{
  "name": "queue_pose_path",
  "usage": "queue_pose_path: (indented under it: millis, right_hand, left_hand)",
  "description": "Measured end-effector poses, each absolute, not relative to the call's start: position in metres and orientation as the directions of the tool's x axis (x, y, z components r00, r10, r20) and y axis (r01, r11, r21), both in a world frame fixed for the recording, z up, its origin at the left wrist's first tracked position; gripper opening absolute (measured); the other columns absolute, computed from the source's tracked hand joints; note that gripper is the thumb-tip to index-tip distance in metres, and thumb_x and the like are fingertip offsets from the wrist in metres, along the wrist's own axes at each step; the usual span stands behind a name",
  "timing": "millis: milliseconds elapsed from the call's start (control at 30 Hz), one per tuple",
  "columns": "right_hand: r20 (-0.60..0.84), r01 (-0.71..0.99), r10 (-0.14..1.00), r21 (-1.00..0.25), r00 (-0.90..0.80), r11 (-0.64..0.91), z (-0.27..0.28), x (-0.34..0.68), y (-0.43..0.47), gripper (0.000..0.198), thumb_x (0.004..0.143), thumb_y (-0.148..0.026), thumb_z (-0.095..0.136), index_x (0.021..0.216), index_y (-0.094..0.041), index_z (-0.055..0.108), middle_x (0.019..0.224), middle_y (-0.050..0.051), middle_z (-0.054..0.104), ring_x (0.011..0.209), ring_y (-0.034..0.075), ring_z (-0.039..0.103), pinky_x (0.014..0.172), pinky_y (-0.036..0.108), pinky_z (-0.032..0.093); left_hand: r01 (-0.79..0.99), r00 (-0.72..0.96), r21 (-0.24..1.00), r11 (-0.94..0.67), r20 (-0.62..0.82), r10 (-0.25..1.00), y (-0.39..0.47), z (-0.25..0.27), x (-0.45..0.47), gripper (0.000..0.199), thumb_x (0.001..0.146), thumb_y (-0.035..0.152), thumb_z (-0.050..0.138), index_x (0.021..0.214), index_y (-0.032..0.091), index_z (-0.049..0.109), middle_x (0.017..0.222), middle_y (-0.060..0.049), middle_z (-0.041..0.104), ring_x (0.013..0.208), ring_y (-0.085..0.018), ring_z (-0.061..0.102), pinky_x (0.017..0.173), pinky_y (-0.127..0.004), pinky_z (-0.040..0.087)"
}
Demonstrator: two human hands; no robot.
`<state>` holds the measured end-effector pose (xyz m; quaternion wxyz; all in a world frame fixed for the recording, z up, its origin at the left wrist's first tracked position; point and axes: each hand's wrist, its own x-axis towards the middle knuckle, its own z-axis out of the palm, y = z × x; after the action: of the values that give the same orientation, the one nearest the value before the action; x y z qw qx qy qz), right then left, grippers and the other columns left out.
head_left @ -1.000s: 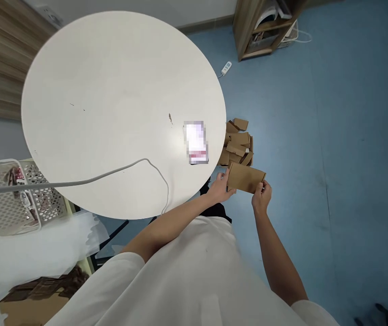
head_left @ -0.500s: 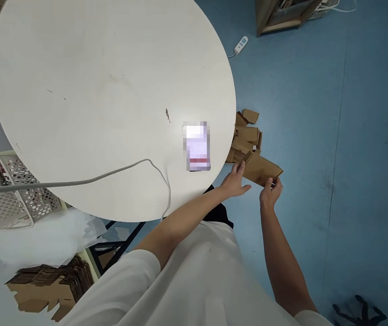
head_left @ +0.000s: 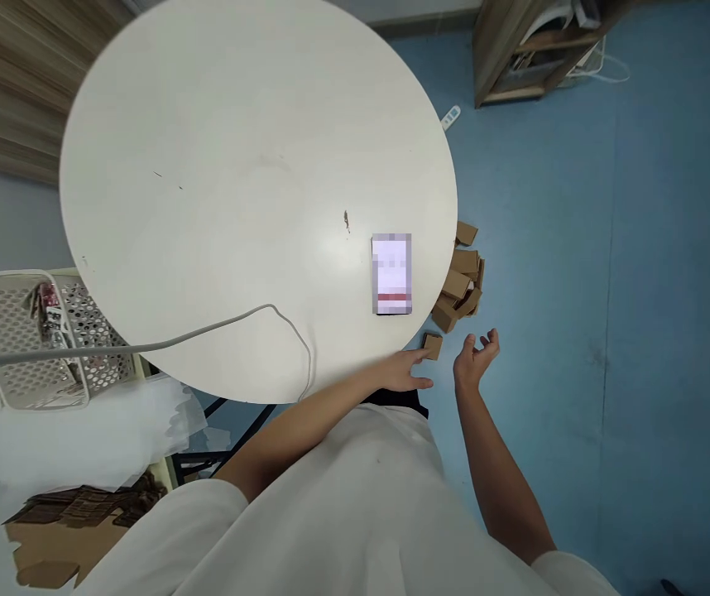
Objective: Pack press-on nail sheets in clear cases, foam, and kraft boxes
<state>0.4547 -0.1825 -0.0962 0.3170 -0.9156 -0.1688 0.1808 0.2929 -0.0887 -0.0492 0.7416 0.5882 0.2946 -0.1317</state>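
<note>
hands [head_left: 405, 372] [head_left: 477, 362]: 2 | table [head_left: 237, 165]: 1 | grey cable [head_left: 189, 334]: 1 | boxes [head_left: 456, 283]: several (overlapping, count unclear)

Wht. short-slv. top [head_left: 330, 513], fr. above, w/ soft folds across front; blk. lower garment [head_left: 395, 400], partly hidden.

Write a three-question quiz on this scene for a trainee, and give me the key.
1. Which hand is nearer the small cardboard box that is apart from the others?
2. True or false: no object shows in the right hand.
3. Where is the pile of cardboard boxes?
A) on the round white table
B) beyond and below the table's edge
C) in a white perforated basket

Key:
1. The left hand
2. True
3. B
</note>
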Motion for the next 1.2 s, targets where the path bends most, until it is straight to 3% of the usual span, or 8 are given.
queue_pose_path:
  millis: [133,200,300,433,667,800,967,1200]
  right_hand:
    - [-0.173,0.245,0.492,-0.700,0.853,-0.671,-0.074,0.418,-0.167,0.058,0.086,-0.047,0.034,0.136,-0.020,0.023,0.130,0.016,0.034,0.114,0.023,0.041,0.088,0.040,0.042]
    - [-0.157,0.254,0.523,-0.736,0.838,-0.627,-0.063,0.399,-0.161,0.058,0.086,-0.047,0.035,0.136,-0.020,0.024,0.129,0.014,0.035,0.114,0.022,0.042,0.088,0.039,0.042]
    - [-0.149,0.256,0.575,-0.787,0.805,-0.561,-0.047,0.364,-0.154,0.059,0.085,-0.046,0.036,0.136,-0.020,0.024,0.129,0.014,0.036,0.114,0.023,0.041,0.090,0.038,0.041]
    - [-0.117,0.297,0.659,-0.825,0.743,-0.481,-0.026,0.306,-0.144,0.055,0.083,-0.041,0.039,0.134,-0.021,0.029,0.125,0.012,0.041,0.108,0.021,0.046,0.089,0.037,0.041]
    - [-0.172,0.319,0.894,-0.892,0.414,-0.319,-0.005,0.212,-0.120,0.050,0.081,-0.033,0.043,0.129,-0.021,0.033,0.117,0.010,0.051,0.073,0.013,0.052,0.069,0.032,0.047]
    - [-0.178,0.330,0.959,-0.912,0.221,-0.245,-0.002,0.190,-0.102,0.049,0.080,-0.034,0.047,0.126,-0.021,0.038,0.112,0.009,0.054,0.066,0.012,0.051,0.066,0.033,0.047]
    - [-0.290,0.287,0.956,-0.914,0.034,-0.288,-0.008,0.180,-0.069,0.043,0.079,-0.039,0.048,0.117,-0.019,0.048,0.102,0.007,0.058,0.069,0.014,0.055,0.069,0.034,0.048]
    - [-0.388,0.304,0.885,-0.902,-0.256,-0.308,-0.020,0.141,-0.035,0.041,0.076,-0.047,0.053,0.104,-0.018,0.058,0.093,0.006,0.060,0.076,0.016,0.058,0.076,0.034,0.048]
  left_hand:
    - [0.458,0.792,0.738,0.496,-0.592,0.150,-0.078,-0.026,0.236,0.050,0.071,0.040,0.066,0.115,0.017,0.056,0.104,-0.011,0.064,0.090,-0.019,0.063,0.081,-0.034,0.049]
    - [0.419,0.742,0.763,0.491,-0.600,0.299,-0.073,-0.020,0.208,0.042,0.072,0.042,0.064,0.106,0.018,0.060,0.094,-0.007,0.065,0.082,-0.017,0.062,0.077,-0.033,0.049]
    - [0.417,0.482,0.799,0.434,-0.599,0.640,-0.062,-0.019,0.163,0.034,0.075,0.042,0.059,0.098,0.017,0.061,0.088,-0.006,0.064,0.079,-0.016,0.060,0.076,-0.033,0.049]
    - [0.428,0.287,0.813,0.394,-0.536,0.794,-0.047,-0.022,0.099,0.033,0.077,0.039,0.055,0.101,0.016,0.059,0.090,-0.006,0.063,0.080,-0.015,0.059,0.078,-0.031,0.049]
    - [0.388,0.144,0.843,0.374,-0.456,0.879,-0.046,-0.018,0.016,0.033,0.076,0.036,0.056,0.102,0.016,0.058,0.095,-0.007,0.063,0.084,-0.017,0.060,0.079,-0.032,0.050]
    - [0.328,0.017,0.867,0.375,-0.403,0.915,-0.054,-0.013,-0.005,0.028,0.077,0.034,0.057,0.099,0.016,0.059,0.092,-0.008,0.064,0.080,-0.016,0.061,0.077,-0.032,0.050]
    - [0.313,-0.177,0.843,0.439,-0.402,0.898,-0.068,-0.003,-0.030,0.028,0.078,0.032,0.056,0.100,0.015,0.058,0.094,-0.008,0.063,0.084,-0.016,0.060,0.077,-0.030,0.049]
    - [0.273,-0.442,0.759,0.591,-0.446,0.778,-0.112,0.012,-0.064,0.028,0.077,0.034,0.058,0.100,0.017,0.059,0.099,-0.009,0.064,0.087,-0.018,0.061,0.078,-0.030,0.049]
